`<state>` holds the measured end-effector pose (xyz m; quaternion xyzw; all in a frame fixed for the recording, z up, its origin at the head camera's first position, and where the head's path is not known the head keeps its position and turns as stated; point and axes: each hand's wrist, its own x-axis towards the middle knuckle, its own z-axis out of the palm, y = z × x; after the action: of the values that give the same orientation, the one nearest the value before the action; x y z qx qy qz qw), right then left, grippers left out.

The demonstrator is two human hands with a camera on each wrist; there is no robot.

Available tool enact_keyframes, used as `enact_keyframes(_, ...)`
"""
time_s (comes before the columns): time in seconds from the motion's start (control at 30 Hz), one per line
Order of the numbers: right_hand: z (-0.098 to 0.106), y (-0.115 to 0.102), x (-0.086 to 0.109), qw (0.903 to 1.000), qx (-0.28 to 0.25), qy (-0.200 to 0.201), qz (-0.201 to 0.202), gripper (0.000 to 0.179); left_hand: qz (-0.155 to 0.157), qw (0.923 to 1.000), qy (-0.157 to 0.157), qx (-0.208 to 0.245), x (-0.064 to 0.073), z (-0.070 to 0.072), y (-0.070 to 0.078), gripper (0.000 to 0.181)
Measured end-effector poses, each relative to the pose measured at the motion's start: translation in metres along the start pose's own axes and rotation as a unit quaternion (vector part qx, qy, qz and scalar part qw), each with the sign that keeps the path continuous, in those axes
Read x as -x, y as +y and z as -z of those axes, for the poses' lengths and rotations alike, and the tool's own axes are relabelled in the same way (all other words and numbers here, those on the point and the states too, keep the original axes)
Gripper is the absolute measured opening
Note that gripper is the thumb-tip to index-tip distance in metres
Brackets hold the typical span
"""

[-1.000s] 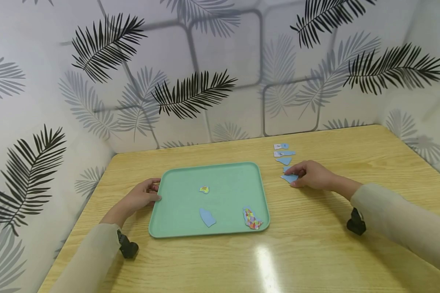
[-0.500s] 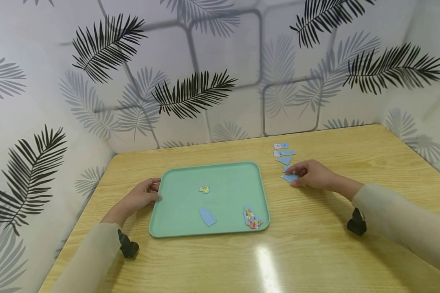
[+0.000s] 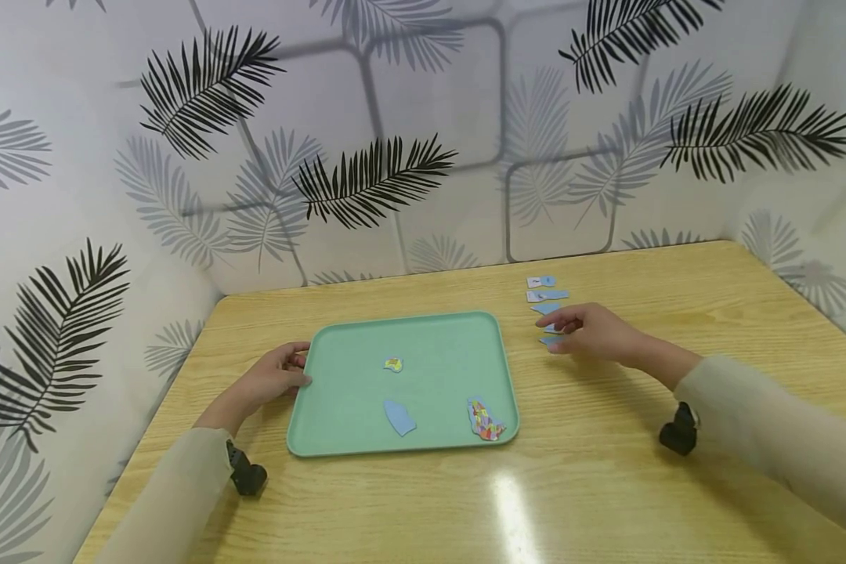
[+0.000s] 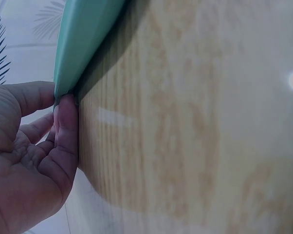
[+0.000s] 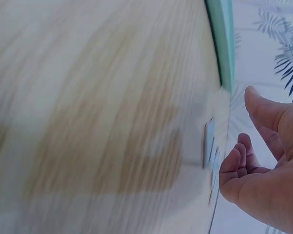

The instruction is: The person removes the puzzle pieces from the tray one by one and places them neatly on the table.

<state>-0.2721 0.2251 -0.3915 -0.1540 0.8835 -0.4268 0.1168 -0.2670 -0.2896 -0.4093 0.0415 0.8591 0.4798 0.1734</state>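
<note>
My left hand (image 3: 276,374) grips the left rim of a green tray (image 3: 437,376), thumb on top and fingers beneath, as the left wrist view shows. Three flat pieces, like jigsaw parts, lie on the tray: a small yellow-patterned one (image 3: 393,365), a plain blue one (image 3: 399,417) and a multicoloured one (image 3: 484,421). To the tray's right, my right hand (image 3: 595,333) hovers over a column of blue pieces, thumb and fingers spread apart. In the right wrist view nothing sits between them. Its fingers partly cover the nearest blue piece (image 3: 550,341) and those just behind.
Farther up the column lie two pale-and-blue strips, the rear one (image 3: 541,281) and a longer one (image 3: 548,295). The wooden table (image 3: 395,509) meets a leaf-patterned wall (image 3: 451,204) at its back edge. Black cameras sit on both wrists.
My right hand has lifted off the nearest blue piece, and its thumb and fingers have parted, the fingertips shifting slightly left. My left hand and the tray have stayed put.
</note>
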Motion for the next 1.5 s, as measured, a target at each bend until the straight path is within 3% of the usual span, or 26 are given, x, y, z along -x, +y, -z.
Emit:
enact_keyframes(0.37, -0.033, -0.019, -0.011, 0.9947, -0.034, -0.055, 0.08, 0.042, 0.003, 1.0, 0.0, 0.004, 0.001, 0.0, 0.0, 0.064)
enact_keyframes(0.67, -0.052, -0.037, -0.021, 0.9786, -0.057, -0.142, 0.138, 0.043, 0.001, 1.0, 0.001, 0.005, 0.002, 0.0, 0.0, 0.064)
enact_keyframes(1.03, -0.064, -0.048, -0.032, 0.9417, -0.014, -0.265, 0.207, 0.038, 0.004, 1.0, -0.001, 0.006, 0.001, 0.0, -0.001, 0.064)
enact_keyframes(1.33, -0.072, -0.055, -0.041, 0.9093, 0.014, -0.36, 0.209, 0.04, 0.0, 1.0, -0.006, 0.004, 0.001, -0.001, 0.0, 0.064)
enact_keyframes(1.5, -0.074, -0.058, -0.044, 0.8956, 0.039, -0.388, 0.213, 0.043, 0.004, 1.0, -0.003, 0.004, 0.0, 0.0, -0.001, 0.065)
